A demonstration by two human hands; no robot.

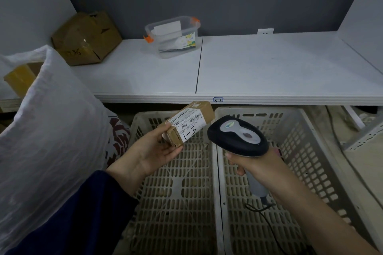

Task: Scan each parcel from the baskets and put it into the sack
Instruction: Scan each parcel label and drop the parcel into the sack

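Bulging at my far left is the white sack [51, 120]. My left hand [149, 153] grips the near end of a brown parcel [187, 123] above the left basket [176, 192]. Its long axis points away and rightward, label up. My right hand [259, 170] clasps the scanner [238, 136], whose head is beside the label.

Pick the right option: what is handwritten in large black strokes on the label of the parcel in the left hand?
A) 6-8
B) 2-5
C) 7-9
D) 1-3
D: the white label on the parcel gripped by the left hand reads 1-3, turned toward the scanner in the right hand.
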